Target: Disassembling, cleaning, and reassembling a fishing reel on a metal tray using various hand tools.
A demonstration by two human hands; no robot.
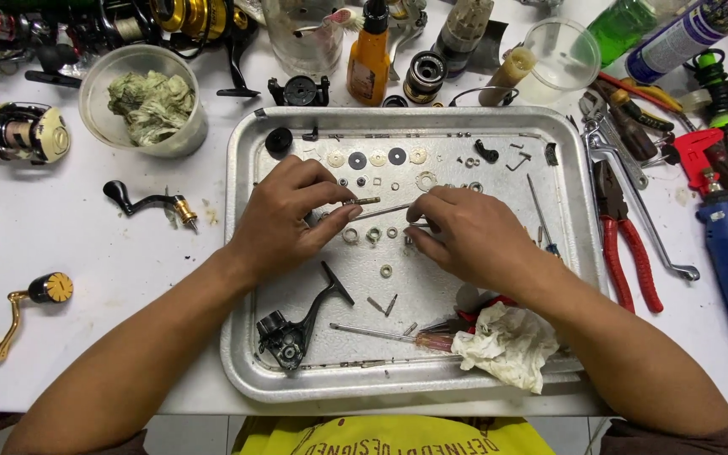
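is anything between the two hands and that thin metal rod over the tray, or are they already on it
Nothing visible stands between them. The left hand pinches one end of the thin metal rod and the right hand holds the other end, above the metal tray. Small washers lie on the tray floor beneath, apart from the rod.

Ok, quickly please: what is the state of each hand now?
Left hand: fingers closed on a thin metal shaft over the metal tray.
Right hand: fingers pinched at the shaft's other end; what else they hold cannot be told.
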